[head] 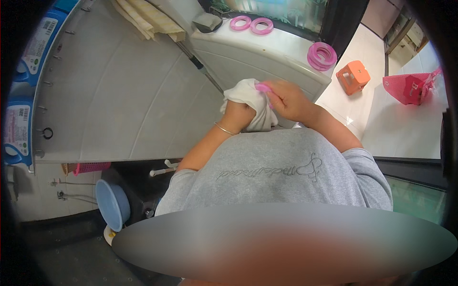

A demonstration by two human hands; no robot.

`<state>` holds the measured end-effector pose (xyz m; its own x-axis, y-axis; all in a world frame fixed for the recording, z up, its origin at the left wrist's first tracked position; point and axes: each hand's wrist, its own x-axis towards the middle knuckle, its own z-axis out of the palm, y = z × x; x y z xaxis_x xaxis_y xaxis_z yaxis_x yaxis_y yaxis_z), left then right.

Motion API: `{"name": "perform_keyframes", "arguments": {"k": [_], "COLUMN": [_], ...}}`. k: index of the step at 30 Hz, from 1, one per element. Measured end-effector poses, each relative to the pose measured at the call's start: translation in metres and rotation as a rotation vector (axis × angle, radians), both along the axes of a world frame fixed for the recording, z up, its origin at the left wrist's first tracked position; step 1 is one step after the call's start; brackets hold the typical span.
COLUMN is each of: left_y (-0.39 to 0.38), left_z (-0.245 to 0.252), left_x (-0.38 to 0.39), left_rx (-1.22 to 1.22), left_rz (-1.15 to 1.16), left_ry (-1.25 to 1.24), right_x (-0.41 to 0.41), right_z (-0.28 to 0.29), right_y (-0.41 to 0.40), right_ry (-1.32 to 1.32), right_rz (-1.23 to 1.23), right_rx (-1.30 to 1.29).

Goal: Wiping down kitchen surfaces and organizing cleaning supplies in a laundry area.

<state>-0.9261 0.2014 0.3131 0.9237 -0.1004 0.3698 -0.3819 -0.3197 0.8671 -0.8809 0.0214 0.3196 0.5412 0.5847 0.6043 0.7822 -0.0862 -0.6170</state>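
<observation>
My left hand (239,115), with a bangle at its wrist, is wrapped into a white cloth (243,90), its fingers mostly hidden in the folds. Pinched in my right hand (288,100) is a pink ring (263,87), pressed against the cloth; my fingers cover most of it. Beyond my hands, two more pink rings (262,26) lie side by side on a white surface (282,48). A stack of pink rings (322,56) sits near that surface's right corner.
A grey block (207,22) stands at the surface's left end. A pole (196,62) and a yellow striped cloth (154,21) are at the tiled wall. An orange stool (354,77) stands on the floor at right. Behind on the left are a blue basin (112,204) and blue bottles (18,128).
</observation>
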Motion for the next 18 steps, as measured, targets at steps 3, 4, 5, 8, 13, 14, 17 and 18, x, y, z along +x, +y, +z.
{"name": "perform_keyframes", "arguments": {"k": [3,4,5,8,13,14,17,18], "left_y": [0.003,0.002,0.000,-0.003,0.008,0.008,0.006,0.006], "left_z": [0.016,0.021,0.027,0.033,-0.006,-0.006,-0.006,-0.001], "left_x": [-0.002,-0.002,-0.001,0.005,0.004,0.004,0.008,0.009], "left_rx": [0.279,0.394,0.395,0.422,0.119,0.119,0.167,0.398], "left_rz": [0.019,0.028,0.030,0.065,-0.037,-0.038,0.011,0.068], "left_ry": [-0.130,-0.188,-0.188,0.272,-0.066,-0.066,-0.034,-0.081], "right_x": [0.001,-0.003,-0.012,-0.014,-0.016,-0.015,-0.012,-0.011], "right_z": [0.008,0.014,0.020,0.014,-0.004,-0.005,-0.001,0.002], "right_y": [-0.005,-0.004,-0.002,0.000,0.002,0.001,-0.005,-0.007], "right_ry": [0.035,0.035,0.143,0.228,0.157,0.131,0.102,0.101], "right_rz": [0.037,0.039,0.050,0.059,0.031,0.036,0.042,0.045], "right_rx": [-0.260,-0.259,-0.106,0.044,0.114,0.109,0.054,0.007]}}
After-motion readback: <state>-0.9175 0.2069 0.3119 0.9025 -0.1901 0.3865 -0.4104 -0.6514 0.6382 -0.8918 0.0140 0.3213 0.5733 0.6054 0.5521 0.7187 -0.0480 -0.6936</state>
